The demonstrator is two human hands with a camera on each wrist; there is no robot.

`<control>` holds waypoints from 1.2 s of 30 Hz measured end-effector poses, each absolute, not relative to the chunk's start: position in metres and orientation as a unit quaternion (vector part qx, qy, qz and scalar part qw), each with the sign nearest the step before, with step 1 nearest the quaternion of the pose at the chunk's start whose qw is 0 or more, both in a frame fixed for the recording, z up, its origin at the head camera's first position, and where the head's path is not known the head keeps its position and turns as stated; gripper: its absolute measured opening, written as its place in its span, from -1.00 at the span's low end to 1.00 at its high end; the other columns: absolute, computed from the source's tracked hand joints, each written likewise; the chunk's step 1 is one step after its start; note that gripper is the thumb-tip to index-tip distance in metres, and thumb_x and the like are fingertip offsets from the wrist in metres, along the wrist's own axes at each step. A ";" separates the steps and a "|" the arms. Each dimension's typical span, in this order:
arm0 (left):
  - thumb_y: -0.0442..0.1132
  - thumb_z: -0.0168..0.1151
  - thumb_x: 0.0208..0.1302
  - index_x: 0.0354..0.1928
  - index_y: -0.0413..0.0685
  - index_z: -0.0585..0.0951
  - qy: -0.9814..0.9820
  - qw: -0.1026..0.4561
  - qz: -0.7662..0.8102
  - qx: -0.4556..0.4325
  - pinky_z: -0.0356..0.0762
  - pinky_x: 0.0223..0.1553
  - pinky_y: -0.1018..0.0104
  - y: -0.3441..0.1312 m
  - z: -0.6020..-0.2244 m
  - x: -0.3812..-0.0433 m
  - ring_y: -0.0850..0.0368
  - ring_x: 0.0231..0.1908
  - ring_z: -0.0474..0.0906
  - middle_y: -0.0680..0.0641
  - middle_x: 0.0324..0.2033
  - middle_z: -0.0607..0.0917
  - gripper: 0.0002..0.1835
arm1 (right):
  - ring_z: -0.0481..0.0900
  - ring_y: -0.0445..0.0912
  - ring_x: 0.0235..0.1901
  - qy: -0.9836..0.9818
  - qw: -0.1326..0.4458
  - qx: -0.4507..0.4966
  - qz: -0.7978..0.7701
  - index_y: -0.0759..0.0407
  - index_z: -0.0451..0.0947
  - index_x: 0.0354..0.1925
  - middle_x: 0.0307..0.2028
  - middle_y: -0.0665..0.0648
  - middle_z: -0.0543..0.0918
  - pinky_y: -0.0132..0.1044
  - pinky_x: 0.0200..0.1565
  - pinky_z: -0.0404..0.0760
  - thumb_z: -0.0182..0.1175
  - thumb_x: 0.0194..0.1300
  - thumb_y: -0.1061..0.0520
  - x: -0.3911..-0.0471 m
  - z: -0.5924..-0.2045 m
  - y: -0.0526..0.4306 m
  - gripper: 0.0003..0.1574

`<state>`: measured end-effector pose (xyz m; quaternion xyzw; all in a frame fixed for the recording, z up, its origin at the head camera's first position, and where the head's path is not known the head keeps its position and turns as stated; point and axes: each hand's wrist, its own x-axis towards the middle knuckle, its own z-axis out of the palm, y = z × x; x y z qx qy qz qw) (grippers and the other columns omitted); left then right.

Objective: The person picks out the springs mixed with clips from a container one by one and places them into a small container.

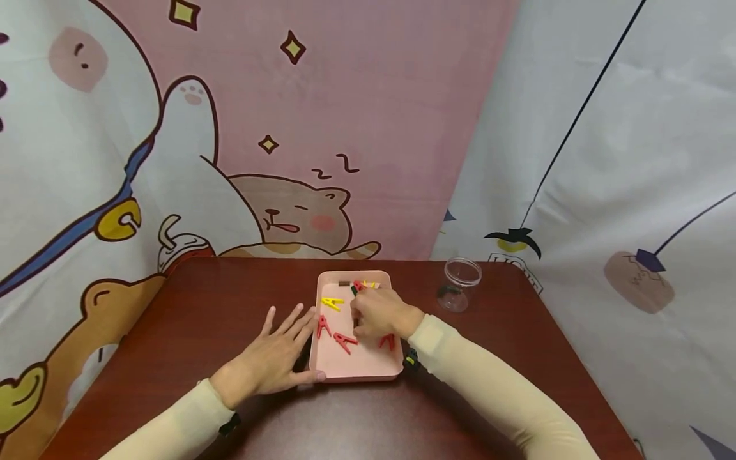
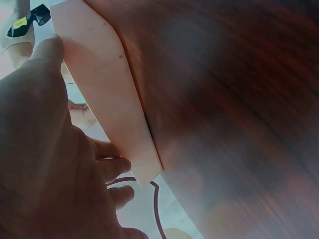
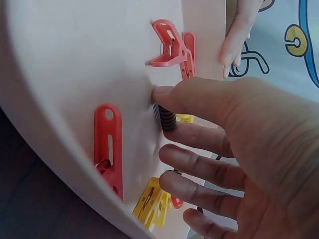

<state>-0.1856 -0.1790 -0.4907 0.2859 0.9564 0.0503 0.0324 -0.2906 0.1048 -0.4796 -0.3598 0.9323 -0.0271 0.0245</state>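
Observation:
My right hand [image 1: 381, 312] reaches into a pink tray [image 1: 356, 367]. In the right wrist view, its thumb and index finger pinch a small dark ribbed cylinder [image 3: 168, 118] against the tray floor; the other fingers hang loosely spread. My left hand [image 1: 270, 363] rests at the tray's left side, fingers fairly straight and touching the rim. Around the right hand lie red clips [image 1: 345, 342] and yellow clips [image 1: 332, 303]. A red clip [image 3: 108, 144] and a yellow clip [image 3: 148, 201] show close up. Part of the tray's far end is hidden behind the right hand.
A clear plastic jar [image 1: 460, 287] without a lid stands right of the tray, with something dark inside. Another small dark piece [image 1: 344, 283] lies at the tray's far end. The brown table [image 1: 241, 306] backs onto a printed cloth [image 1: 379, 128].

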 end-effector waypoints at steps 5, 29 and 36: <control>0.69 0.20 0.48 0.89 -0.14 0.17 0.956 0.030 0.063 0.286 -0.07 0.73 -0.78 -0.179 -0.491 -0.185 -0.38 0.88 0.09 -0.19 0.89 0.21 0.32 | 0.71 -0.17 -0.17 0.933 0.019 -0.359 -0.030 -0.15 0.90 -0.10 -0.12 -0.11 0.84 -0.13 -0.19 0.74 0.71 0.33 -0.25 -0.286 -0.477 0.109 -0.67; 0.74 0.21 0.42 0.89 -0.10 0.20 0.958 0.043 0.062 0.278 -0.14 0.74 -0.78 -0.179 -0.493 -0.190 -0.34 0.91 -0.01 -0.14 0.89 0.21 0.35 | 0.76 -0.02 0.18 0.930 -0.062 -0.350 -0.093 -0.12 0.94 -0.01 0.04 -0.03 0.88 0.20 0.34 0.69 0.69 0.35 -0.17 -0.275 -0.466 0.146 -0.68; 0.75 0.22 0.42 0.89 -0.10 0.21 0.958 0.048 0.065 0.275 -0.12 0.73 -0.79 -0.179 -0.492 -0.190 -0.35 0.91 -0.01 -0.15 0.89 0.22 0.35 | 0.74 0.00 0.05 0.934 -0.082 -0.333 -0.096 -0.16 0.93 -0.04 0.02 -0.01 0.90 0.14 0.22 0.69 0.69 0.35 -0.20 -0.271 -0.465 0.159 -0.69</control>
